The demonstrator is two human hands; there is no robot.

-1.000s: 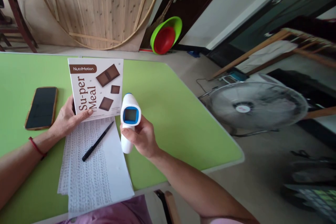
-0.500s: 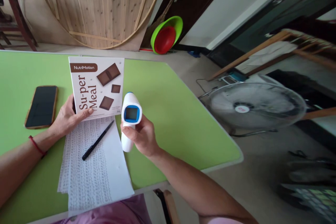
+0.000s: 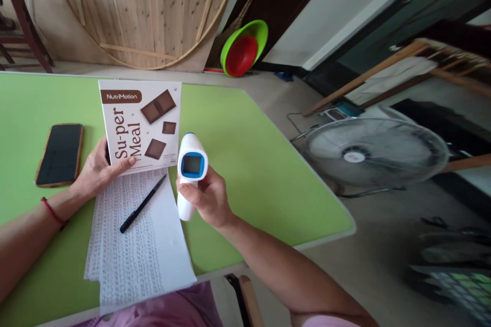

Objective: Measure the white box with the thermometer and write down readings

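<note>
My left hand [image 3: 97, 168] grips the lower left corner of a white box [image 3: 153, 138] printed "NutriMotion Su-per Meal" with brown chocolate pieces. The thumb lies on its front; the other fingers are hidden behind it. In my right hand [image 3: 210, 194] is a white and blue infrared thermometer [image 3: 192, 163], held upright by its handle just right of the box. Its small grey screen faces me. Below the box, handwritten sheets of paper [image 3: 138, 260] lie on the green table [image 3: 245, 148]. A black pen [image 3: 142, 204] rests across the sheets.
Left of my left hand a phone [image 3: 60, 154] in a brown case lies on the table. Beyond the right edge stands a large fan [image 3: 355, 156], and behind it a wooden rack [image 3: 368, 79]. Green and red basins [image 3: 243, 51] lean at the back near a round wooden board [image 3: 146, 10].
Almost nothing differs. Both hands keep their holds on the box and the thermometer, and the view has shifted very slightly.
</note>
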